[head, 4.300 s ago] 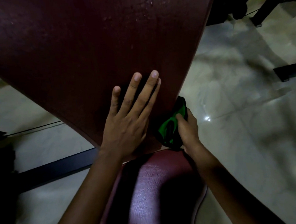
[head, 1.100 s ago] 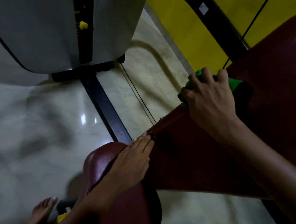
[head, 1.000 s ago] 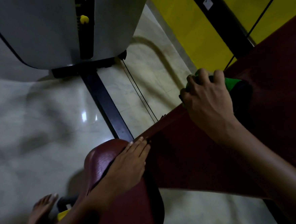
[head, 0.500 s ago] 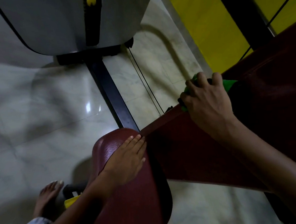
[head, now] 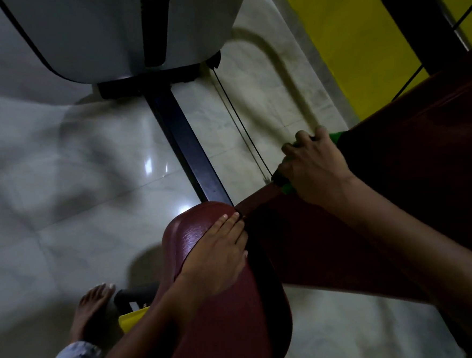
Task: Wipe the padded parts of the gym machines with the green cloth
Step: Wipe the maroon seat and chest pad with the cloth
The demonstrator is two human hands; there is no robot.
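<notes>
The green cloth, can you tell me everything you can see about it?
The bright green cloth looks soft and bunched up, and it is mostly hidden. Only two bits peek out: one past the fingers and one near the heel of the hand. The right hand curls over it and holds it against the edge of the long dark red padded backrest. Its full shape and size cannot be seen.

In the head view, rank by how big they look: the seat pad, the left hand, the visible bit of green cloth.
1. Seat pad, clearly largest.
2. Left hand, flat on it.
3. Green cloth, only slivers showing around the right hand, so its true size cannot be judged.
</notes>
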